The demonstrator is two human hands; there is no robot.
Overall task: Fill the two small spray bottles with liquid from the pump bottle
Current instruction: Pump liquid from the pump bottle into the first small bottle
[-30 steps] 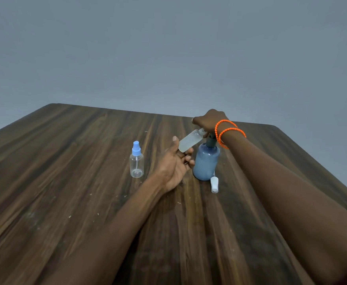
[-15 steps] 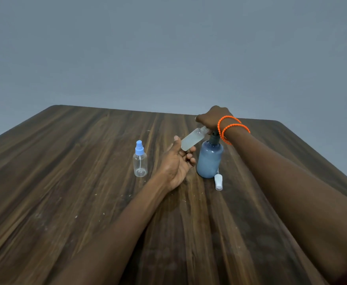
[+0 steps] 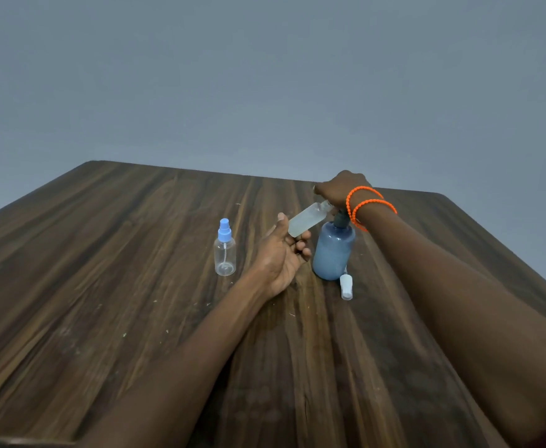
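The dark wooden table (image 3: 136, 286) fills the view under a plain grey wall (image 3: 265, 76). Right of centre stands the blue pump bottle (image 3: 333, 253), upright, translucent with a darker pump neck; the right hand (image 3: 341, 189), two orange bead bracelets (image 3: 367, 205) at its wrist, is curled down over the pump head and hides it. The left hand (image 3: 284, 257), palm up, holds the open spray bottle (image 3: 309, 218) in its fingers: a clear, cloudy little cylinder, tilted, base low and left against the fingertips, mouth pointing up and right under the right hand. Left of that hand, apart from it, the second spray bottle (image 3: 224, 250) stands upright, clear, blue sprayer on. A small white cap (image 3: 346, 287) lies just near of the pump bottle's base.
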